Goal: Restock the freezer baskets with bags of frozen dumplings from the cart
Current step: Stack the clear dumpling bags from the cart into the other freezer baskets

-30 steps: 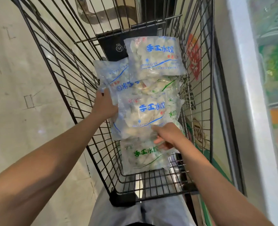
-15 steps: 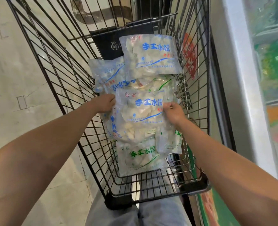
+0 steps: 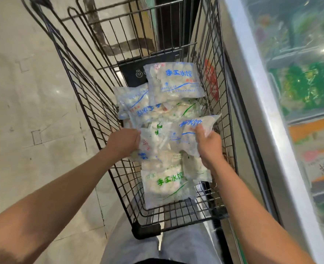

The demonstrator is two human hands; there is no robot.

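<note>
Several clear bags of frozen dumplings with blue or green lettering lie piled in a black wire cart (image 3: 92, 103). My left hand (image 3: 124, 141) grips the left edge of a bag in the middle of the pile. My right hand (image 3: 207, 142) grips a blue-lettered bag (image 3: 191, 130) at its right side, thumb on top, and the bag is crumpled and lifted at an angle. A blue-lettered bag (image 3: 174, 80) lies at the far end of the cart. A green-lettered bag (image 3: 166, 185) lies nearest me.
A chest freezer (image 3: 267, 119) with a pale frame and glass lid runs along the right of the cart, with green and orange packages visible inside. Pale tiled floor (image 3: 24, 111) lies to the left. My grey trousers show below the cart's near edge.
My right hand has moved up to the bag's right side and taken hold. Both hands have bunched the middle bags together and raised them. The view has shifted closer to the freezer.
</note>
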